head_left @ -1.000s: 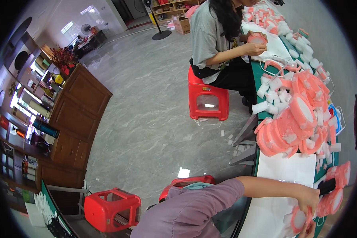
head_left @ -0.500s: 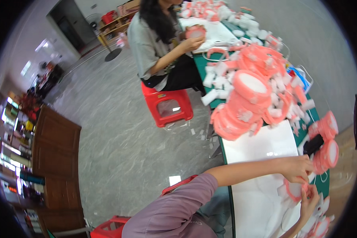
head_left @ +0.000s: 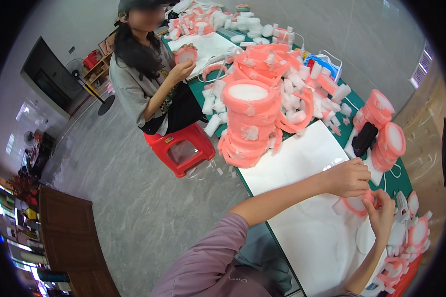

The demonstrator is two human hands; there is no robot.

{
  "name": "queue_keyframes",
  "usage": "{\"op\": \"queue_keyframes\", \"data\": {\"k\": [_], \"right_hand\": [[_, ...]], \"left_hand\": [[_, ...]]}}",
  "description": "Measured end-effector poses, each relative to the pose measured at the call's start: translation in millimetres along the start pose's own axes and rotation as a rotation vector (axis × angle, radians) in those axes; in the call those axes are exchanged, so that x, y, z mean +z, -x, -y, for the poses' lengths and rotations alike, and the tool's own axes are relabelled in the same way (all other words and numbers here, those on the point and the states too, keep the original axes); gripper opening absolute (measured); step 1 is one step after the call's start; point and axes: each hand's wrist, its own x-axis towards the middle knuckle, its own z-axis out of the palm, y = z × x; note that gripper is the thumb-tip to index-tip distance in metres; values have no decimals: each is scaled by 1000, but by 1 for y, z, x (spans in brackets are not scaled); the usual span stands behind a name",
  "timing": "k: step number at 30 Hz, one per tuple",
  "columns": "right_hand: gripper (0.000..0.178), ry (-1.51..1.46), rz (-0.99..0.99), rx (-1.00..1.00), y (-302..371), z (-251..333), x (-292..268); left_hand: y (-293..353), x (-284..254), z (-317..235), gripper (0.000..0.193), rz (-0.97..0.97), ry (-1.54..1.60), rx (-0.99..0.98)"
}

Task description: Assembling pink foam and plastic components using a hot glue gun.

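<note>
Over the white board [head_left: 302,218], a pink foam ring with a white round middle [head_left: 356,204] is held low in front of me. My right hand [head_left: 381,214] grips its right edge between thumb and fingers. Just above the ring is my left hand [head_left: 349,177], with fingers curled closed at the ring's upper edge; its fingertips hide whatever they pinch. Loose white foam pieces touch the ring's left side. A white disc [head_left: 365,238] lies beside my right wrist.
A tall stack of pink foam rings [head_left: 250,123] stands beyond the board, among white foam pieces [head_left: 295,99]. Further right are a black case [head_left: 364,139] and smaller stacks [head_left: 389,146]. A co-worker [head_left: 143,74] sits on a red stool [head_left: 181,151], holding a pink ring.
My view has swung right, so the scene sits further left. Both my hands stay at the pink foam ring, and my left hand's fingers remain curled.
</note>
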Motion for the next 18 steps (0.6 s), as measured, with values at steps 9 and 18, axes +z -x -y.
{"op": "queue_keyframes", "data": {"k": [9,18], "right_hand": [[28,18,76,51,-1,11,-4],[29,54,122,113,1,23,-7]], "left_hand": [[-3,-1,-7,10,26,90,-98],[-4,-6,-11,16,136,250,-252]]}}
